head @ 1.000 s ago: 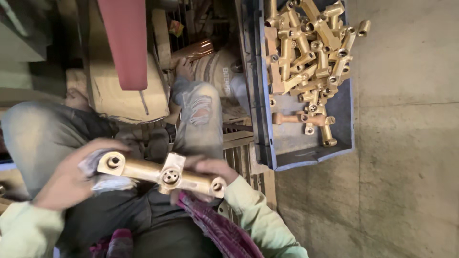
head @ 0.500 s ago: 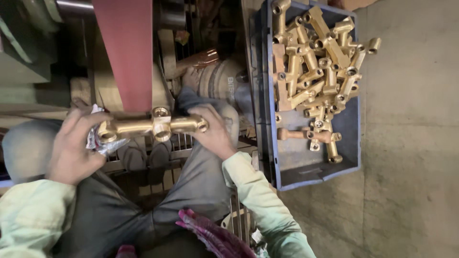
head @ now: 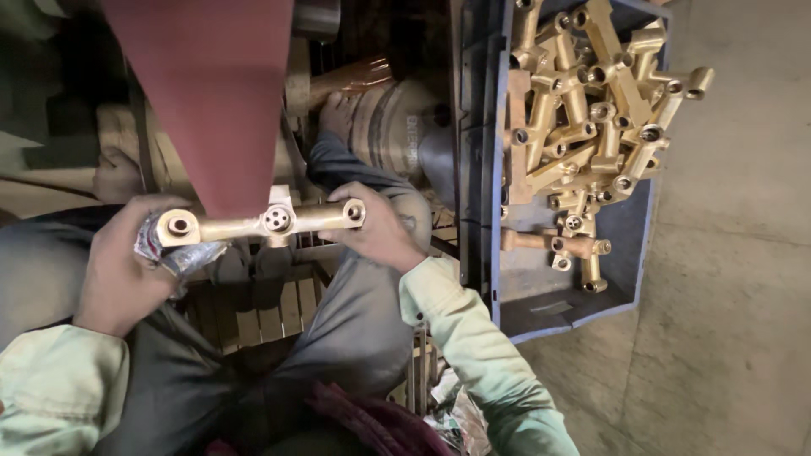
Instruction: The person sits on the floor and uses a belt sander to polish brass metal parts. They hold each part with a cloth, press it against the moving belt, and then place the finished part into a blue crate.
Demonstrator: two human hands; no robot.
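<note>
A metal workshop: sanding belt, crate of brass fittings (bare concrete floor).

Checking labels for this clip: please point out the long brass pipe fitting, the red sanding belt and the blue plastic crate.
long brass pipe fitting [head: 272, 221], head view, middle port.
red sanding belt [head: 211, 93], head view, flat face.
blue plastic crate [head: 574, 306], head view, near rim.

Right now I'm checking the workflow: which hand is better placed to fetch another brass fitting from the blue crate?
Right, probably. The right hand holds the brass fitting at the end nearer the blue crate; the left hand grips the far end, with a rag.
</note>
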